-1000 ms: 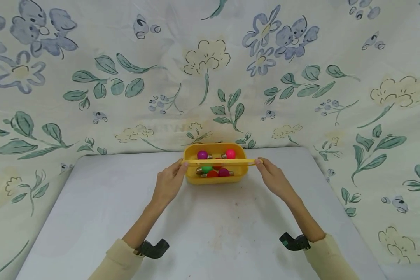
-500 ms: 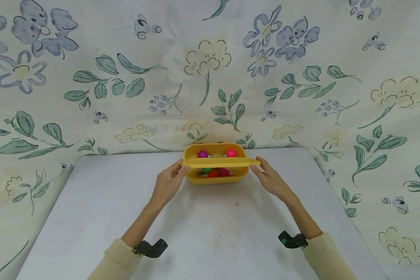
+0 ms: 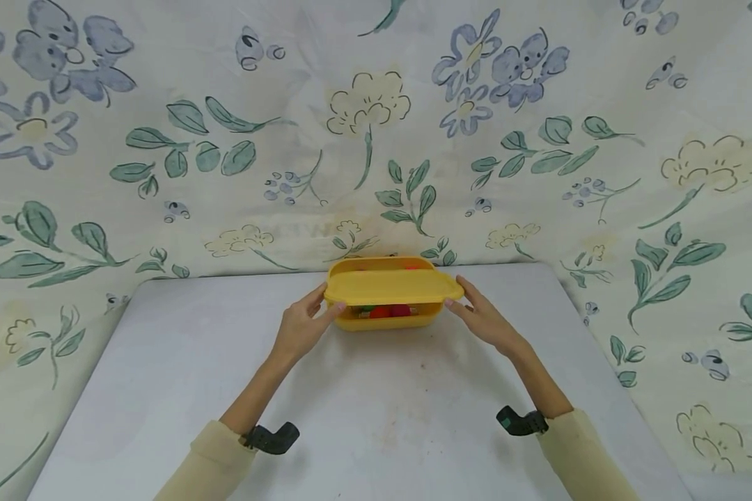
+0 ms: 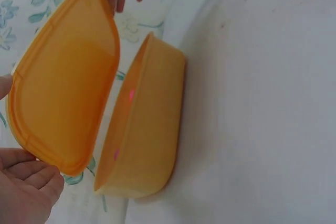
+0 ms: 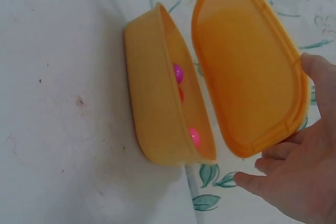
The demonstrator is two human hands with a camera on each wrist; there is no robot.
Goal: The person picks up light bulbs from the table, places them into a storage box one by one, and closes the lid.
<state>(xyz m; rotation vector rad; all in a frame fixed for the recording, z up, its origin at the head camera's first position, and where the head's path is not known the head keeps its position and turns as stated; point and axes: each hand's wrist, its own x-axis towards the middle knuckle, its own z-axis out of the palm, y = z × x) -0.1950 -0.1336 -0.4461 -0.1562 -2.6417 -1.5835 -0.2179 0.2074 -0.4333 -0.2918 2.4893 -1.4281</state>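
A yellow plastic lid (image 3: 391, 287) is held tilted above a yellow box (image 3: 388, 323), its near edge lower in the head view. My left hand (image 3: 302, 323) grips the lid's left end between thumb and fingers. The right hand (image 3: 485, 319) pinches its right end the same way. Inside the box lie several small coloured bulbs; a red bulb (image 3: 380, 312) and a magenta bulb (image 3: 401, 310) show under the lid's near edge. The lid covers most of the others. In both wrist views the lid (image 4: 68, 77) stands apart from the box (image 5: 152, 87).
The box stands at the far edge of a white table (image 3: 376, 417), close to a flower-patterned cloth (image 3: 376, 160) hanging behind. Dark wrist cameras (image 3: 272, 438) sit on both wrists.
The lid has tipped from edge-on to showing its broad top, its near edge coming down. It now hides most of the bulbs. The box has stayed in place.
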